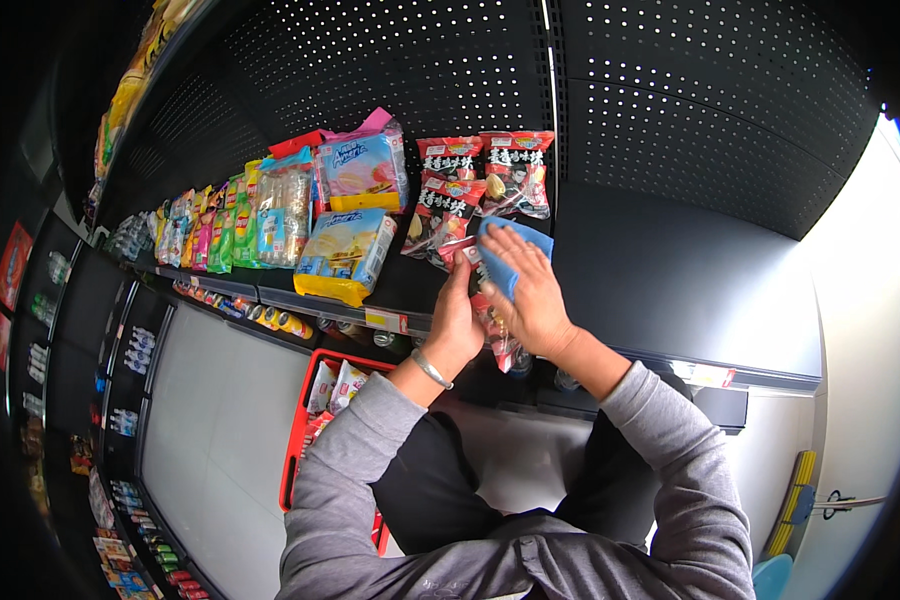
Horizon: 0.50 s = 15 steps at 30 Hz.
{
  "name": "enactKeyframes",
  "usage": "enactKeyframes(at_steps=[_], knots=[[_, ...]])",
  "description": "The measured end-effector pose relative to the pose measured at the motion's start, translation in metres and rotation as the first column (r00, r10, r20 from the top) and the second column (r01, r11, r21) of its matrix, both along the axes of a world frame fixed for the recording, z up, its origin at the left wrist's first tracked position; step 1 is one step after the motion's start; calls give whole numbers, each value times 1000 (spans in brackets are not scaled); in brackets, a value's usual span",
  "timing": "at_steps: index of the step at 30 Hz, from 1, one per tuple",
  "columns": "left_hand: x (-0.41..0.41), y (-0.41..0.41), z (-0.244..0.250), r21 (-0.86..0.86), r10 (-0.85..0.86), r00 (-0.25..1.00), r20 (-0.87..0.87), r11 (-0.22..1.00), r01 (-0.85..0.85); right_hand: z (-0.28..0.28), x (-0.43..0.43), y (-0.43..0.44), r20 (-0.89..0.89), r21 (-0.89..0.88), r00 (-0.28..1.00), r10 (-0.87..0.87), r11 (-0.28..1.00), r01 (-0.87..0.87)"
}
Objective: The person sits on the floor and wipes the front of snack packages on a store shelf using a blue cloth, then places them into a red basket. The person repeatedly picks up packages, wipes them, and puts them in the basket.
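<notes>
My left hand holds a red and black snack bag by its left side, just off the front edge of the black shelf. Pressed flat against that bag's upper part is a blue cloth, and my right hand grips it. The cloth and fingers hide much of the bag. Directly behind stand more bags of the same kind: one at the back right, one at the back left and one in front of it.
Left of the bags are large blue and yellow packs, then a row of colourful snack bags. A red basket with snack bags stands on the floor by my left arm. Cans line the lower shelf. A yellow mop head is at the right.
</notes>
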State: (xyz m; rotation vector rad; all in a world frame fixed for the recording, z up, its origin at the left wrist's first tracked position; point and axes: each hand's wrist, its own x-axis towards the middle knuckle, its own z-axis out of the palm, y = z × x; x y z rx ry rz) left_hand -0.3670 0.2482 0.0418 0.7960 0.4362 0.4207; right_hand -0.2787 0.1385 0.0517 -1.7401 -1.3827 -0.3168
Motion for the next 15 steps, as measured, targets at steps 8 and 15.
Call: enactKeyframes(at_steps=[8,15], knots=[[24,8,-30,-148,96,982,162,986,-72,-14,2,3,-34,46,999,-30,998,32],[11,22,-9,-37,146,943,299,989,-142,11,-58,-9,232,-115,969,81,992,-56]])
